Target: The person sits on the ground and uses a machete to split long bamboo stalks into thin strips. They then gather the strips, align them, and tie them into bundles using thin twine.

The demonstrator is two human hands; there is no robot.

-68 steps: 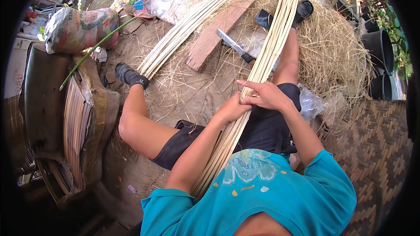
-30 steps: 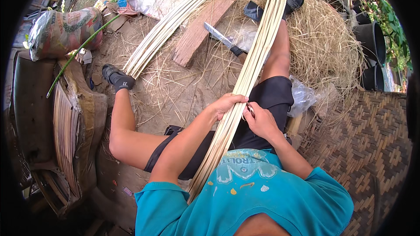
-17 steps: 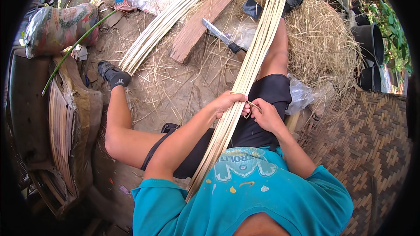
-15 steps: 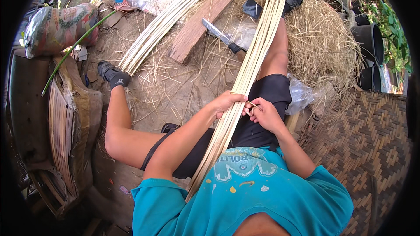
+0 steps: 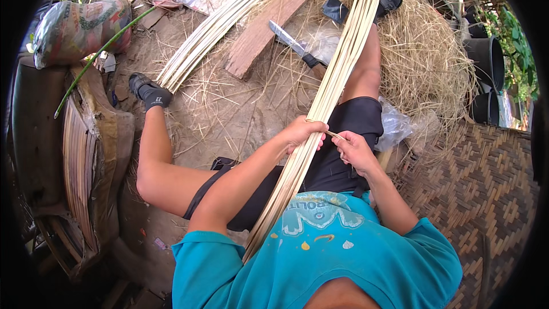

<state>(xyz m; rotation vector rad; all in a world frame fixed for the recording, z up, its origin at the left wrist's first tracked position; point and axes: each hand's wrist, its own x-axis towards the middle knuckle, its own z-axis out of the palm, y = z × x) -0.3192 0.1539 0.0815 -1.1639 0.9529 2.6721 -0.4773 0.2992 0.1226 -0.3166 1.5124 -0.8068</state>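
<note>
A long bundle of pale split strips, bamboo-like, slants across my lap from beyond my right foot to beside my left hip. Around its middle my left hand is closed, with the thumb on top. A thin tie strip runs from the bundle at my left hand to my right hand, whose fingers pinch its end just right of the bundle. How the tie passes under the bundle is hidden.
A second strip bundle lies by my left foot. Beside it are a wooden plank and a large knife. Shavings heap at far right, near black buckets. A woven mat lies right, a stuffed sack left.
My right hand has moved to the right and slightly down, away from my left hand, drawing the thin strip out straight between them. My left hand keeps its grip on the bundle.
</note>
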